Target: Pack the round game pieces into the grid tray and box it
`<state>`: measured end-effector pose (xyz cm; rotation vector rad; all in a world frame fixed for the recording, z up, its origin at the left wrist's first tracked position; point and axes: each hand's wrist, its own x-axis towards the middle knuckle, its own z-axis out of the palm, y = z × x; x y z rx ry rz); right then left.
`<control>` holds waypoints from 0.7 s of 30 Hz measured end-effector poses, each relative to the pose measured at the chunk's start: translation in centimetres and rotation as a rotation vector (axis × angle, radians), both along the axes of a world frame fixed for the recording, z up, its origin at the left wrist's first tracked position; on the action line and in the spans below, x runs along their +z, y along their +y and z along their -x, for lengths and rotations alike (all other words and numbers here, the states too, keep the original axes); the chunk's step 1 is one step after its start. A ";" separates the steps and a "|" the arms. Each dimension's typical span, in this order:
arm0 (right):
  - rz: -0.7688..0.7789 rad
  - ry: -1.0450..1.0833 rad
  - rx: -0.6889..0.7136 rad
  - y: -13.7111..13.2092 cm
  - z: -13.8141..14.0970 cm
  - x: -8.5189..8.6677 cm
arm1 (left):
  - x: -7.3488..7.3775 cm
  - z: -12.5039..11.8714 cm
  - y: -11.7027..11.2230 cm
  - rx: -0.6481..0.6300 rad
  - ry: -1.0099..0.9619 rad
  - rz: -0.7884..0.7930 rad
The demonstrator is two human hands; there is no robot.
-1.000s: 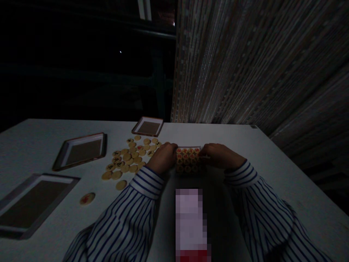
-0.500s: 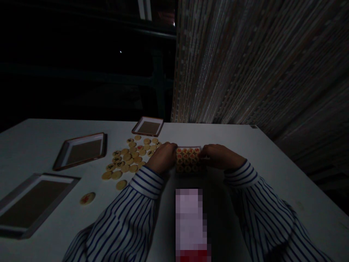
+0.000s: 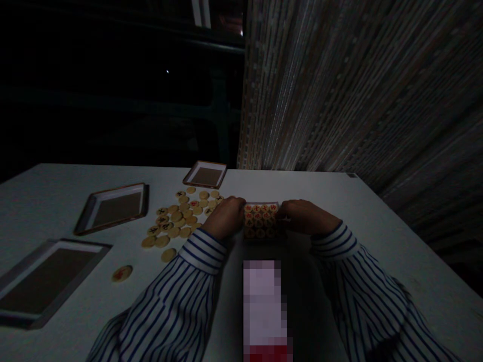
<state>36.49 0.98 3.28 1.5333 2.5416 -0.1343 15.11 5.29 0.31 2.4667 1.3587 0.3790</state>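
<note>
Between my two hands stands a small box (image 3: 260, 239) filled with round xiangqi pieces (image 3: 260, 221) in neat rows. The upper rows carry red characters; the lower ones are dim. My left hand (image 3: 225, 216) is closed at the box's left side, its fingertips partly hidden behind the wrist and knuckles. On the opposite side my right hand (image 3: 307, 216) has its fingers curled against the box's right edge. Left of my left hand, loose xiangqi pieces (image 3: 175, 216) lie scattered on the white table, some showing dark or red characters and others blank.
Three shallow trays lie on the white table (image 3: 377, 251): one near left (image 3: 20, 324), one farther back (image 3: 143, 201), one at the far edge (image 3: 224, 176). A single piece (image 3: 122, 273) lies apart. A pixelated patch covers the front centre. A strand curtain (image 3: 320, 85) hangs behind.
</note>
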 end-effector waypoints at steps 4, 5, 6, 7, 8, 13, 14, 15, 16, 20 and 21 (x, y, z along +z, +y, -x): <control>0.015 -0.016 0.011 0.0 0.0 0.1 | 0.1 0.0 0.0 0.011 0.011 0.020; 0.016 -0.017 0.011 0.0 0.0 0.1 | 0.2 -0.1 0.0 0.015 0.014 0.021; 0.017 -0.017 0.009 0.0 0.0 0.0 | 0.2 -0.1 0.0 0.018 0.015 0.016; 0.015 -0.017 0.005 0.0 0.0 0.0 | 0.2 -0.1 0.0 0.018 0.015 0.009; 0.011 -0.015 -0.002 0.0 0.0 0.0 | 0.2 -0.1 0.1 0.017 0.016 0.000; -0.020 0.008 -0.031 0.1 -0.4 0.3 | 0.2 0.1 0.2 0.019 0.032 -0.038; -0.031 0.014 -0.037 0.0 -0.5 0.4 | 0.3 0.1 0.2 0.031 0.034 -0.042; -0.045 0.017 -0.047 0.0 -0.5 0.5 | 0.4 0.2 0.2 0.044 0.035 -0.046; -0.059 0.015 -0.058 0.0 -0.5 0.7 | 0.6 0.3 0.2 0.058 0.033 -0.048; -0.125 -0.005 -0.104 -0.2 -0.4 1.1 | 1.4 0.6 0.1 0.112 0.004 -0.050; -0.140 -0.005 -0.109 -0.2 -0.4 1.2 | 1.7 0.7 0.1 0.131 -0.007 -0.054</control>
